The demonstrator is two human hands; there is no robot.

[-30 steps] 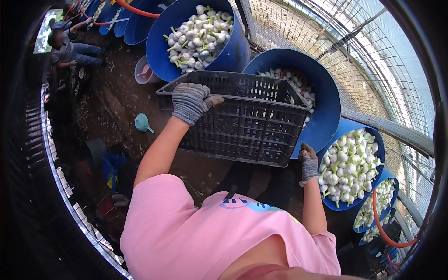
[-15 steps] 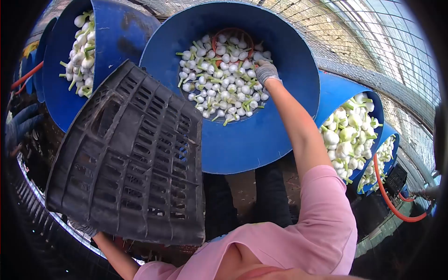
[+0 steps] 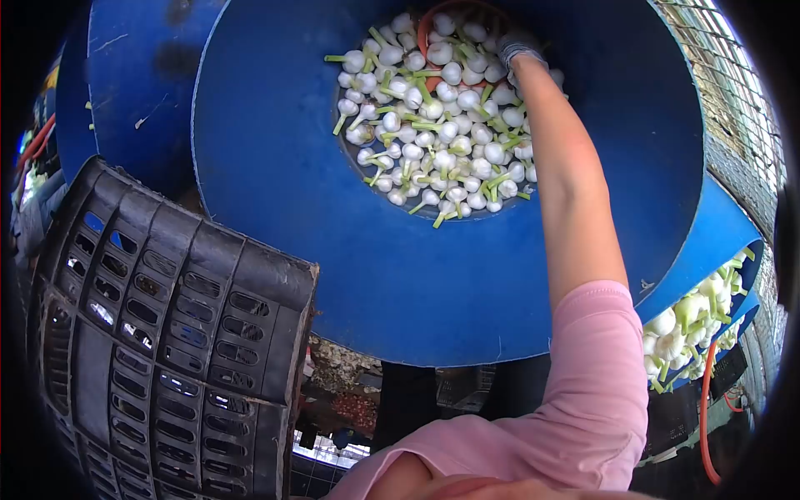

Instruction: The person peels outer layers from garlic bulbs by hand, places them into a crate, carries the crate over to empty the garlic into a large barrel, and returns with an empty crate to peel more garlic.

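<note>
My right hand (image 3: 520,55), in a grey glove, reaches into a big blue tub (image 3: 400,292) beside white garlic bulbs (image 3: 450,125) with green stems. Its fingers are hidden at the far edge of the pile. Close to it, a red-orange basket (image 3: 423,33) sits among the bulbs. A black slatted plastic crate (image 3: 183,333) hangs tilted at the lower left, in front of the tub. My left hand is out of view.
Another blue tub (image 3: 142,92) stands at the upper left. At the right are more blue tubs with garlic (image 3: 687,325) and an orange hose (image 3: 707,417). Wire mesh (image 3: 737,108) runs along the right side.
The big tub fills more of the view. The crate has shifted left and down and turned. My right hand is deeper by the basket, and my left hand has left the view.
</note>
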